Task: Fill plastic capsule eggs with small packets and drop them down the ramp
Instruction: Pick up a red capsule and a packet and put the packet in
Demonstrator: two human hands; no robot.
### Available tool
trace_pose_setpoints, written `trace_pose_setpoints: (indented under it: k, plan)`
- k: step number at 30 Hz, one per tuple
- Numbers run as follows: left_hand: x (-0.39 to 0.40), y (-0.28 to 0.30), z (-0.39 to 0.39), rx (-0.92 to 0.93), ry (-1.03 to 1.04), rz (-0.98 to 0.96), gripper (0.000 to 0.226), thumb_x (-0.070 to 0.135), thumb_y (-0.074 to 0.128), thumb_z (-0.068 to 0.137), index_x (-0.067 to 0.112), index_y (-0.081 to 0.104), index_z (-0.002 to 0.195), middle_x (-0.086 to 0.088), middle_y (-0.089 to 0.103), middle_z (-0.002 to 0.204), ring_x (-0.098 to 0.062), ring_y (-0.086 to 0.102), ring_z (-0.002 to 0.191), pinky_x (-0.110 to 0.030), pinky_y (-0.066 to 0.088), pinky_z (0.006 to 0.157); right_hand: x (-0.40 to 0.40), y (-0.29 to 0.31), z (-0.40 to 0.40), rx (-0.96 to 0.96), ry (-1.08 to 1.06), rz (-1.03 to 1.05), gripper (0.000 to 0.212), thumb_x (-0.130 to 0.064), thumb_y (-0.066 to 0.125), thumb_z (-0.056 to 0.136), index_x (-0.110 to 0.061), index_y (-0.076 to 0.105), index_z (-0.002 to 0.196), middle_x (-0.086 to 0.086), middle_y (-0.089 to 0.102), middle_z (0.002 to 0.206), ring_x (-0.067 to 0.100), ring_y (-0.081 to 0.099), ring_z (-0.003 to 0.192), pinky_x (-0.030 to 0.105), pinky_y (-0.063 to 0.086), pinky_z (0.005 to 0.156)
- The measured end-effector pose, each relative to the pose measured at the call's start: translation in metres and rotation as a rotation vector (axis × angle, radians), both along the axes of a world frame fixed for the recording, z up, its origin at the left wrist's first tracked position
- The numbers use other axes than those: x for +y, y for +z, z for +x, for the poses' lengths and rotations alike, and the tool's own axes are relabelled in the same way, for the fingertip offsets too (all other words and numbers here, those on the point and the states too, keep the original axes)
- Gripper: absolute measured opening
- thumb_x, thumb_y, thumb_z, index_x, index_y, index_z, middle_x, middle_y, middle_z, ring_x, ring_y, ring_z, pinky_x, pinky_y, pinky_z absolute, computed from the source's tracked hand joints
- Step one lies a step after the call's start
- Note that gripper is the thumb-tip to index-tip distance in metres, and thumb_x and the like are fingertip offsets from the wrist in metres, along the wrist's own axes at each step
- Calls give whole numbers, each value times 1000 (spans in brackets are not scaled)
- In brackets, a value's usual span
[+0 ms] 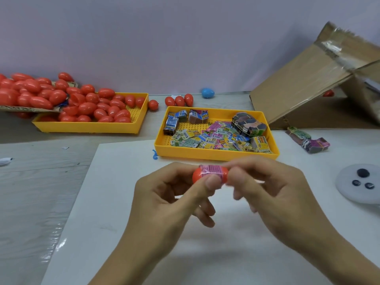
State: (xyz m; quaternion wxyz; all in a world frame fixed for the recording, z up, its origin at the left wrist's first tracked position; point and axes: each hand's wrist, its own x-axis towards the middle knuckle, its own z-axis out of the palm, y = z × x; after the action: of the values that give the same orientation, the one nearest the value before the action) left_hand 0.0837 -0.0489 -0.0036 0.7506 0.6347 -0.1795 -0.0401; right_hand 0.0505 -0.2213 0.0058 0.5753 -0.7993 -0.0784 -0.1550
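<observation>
Just below the frame's centre, the left hand [164, 194] and right hand [273, 194] both pinch a red plastic capsule egg [209, 174] with a pink printed packet [210, 170] showing, just below the yellow plastic tray of packets [216, 154].

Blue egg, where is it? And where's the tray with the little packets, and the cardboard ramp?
blue egg [207, 92], head view, on its rounded middle.
packet tray [216, 154], head view, on its yellow front wall.
cardboard ramp [304, 79], head view, on its sloping brown face.
</observation>
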Motion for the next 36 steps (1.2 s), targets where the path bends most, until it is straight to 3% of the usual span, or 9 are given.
trace_pose_setpoints:
  k: [2,4,10,13,17,24,27,33,36]
  plan:
    - [2,2,1,51,18,-19,31,42,76,69,11,77,71,-10,62,53,-24,57,38,-27,48,38,-3,5,-1,-179,63,-220,44,-51,75,77,-36,68,118,-14,69,100,14,67,82,22,51,57]
    - [4,2,1,88,32,-11,43,51,73,69,8,71,62,-9,59,48,-24,54,33,-24,43,34,-1,6,-1,-291,103,-336,51,-38,78,79,-25,64,126,-14,69,107,14,67,87,23,51,58]
    - [8,5,3,231,8,31,81,92,54,60,12,67,50,-17,57,45,-24,48,27,-15,32,33,11,17,-2,-135,56,-37,26,-55,74,76,-36,77,93,-15,74,80,9,69,69,17,49,48]
    - [8,5,4,170,-1,-50,62,71,52,75,13,74,68,-14,60,60,-24,52,35,-18,35,34,10,21,-2,-70,65,81,31,-64,72,73,-39,77,89,-4,74,73,12,68,59,15,44,45]
    - [4,4,-1,6,-63,-103,31,38,66,81,23,78,105,-12,70,87,-25,67,67,-36,56,47,4,25,-3,-37,63,78,30,-65,75,68,-43,77,89,-6,75,75,12,68,59,16,45,45]
    - [3,2,-3,9,-102,-160,29,24,70,81,20,79,108,-16,73,102,-29,73,79,-41,62,59,-1,30,-6,-42,114,95,28,-57,80,68,-42,79,91,-5,76,79,13,67,61,20,49,43]
    - [2,2,-4,2,-118,-152,32,28,78,80,17,78,110,-18,71,99,-29,73,79,-42,62,60,-4,28,-7,-52,135,99,24,-53,80,69,-42,79,90,-7,76,79,12,68,60,21,51,43]
    - [-4,-5,-8,-2,-93,-128,28,24,67,84,21,79,110,-15,71,97,-29,74,80,-40,63,60,-8,19,-10,-13,120,138,27,-53,82,67,-37,80,88,-3,76,76,14,67,57,23,52,44]
    - [-8,-4,-8,-4,-52,-127,26,35,75,81,26,80,105,-12,75,94,-28,74,78,-39,63,61,-7,14,-6,1,119,152,33,-52,82,68,-33,80,95,0,76,82,15,68,62,24,52,43]
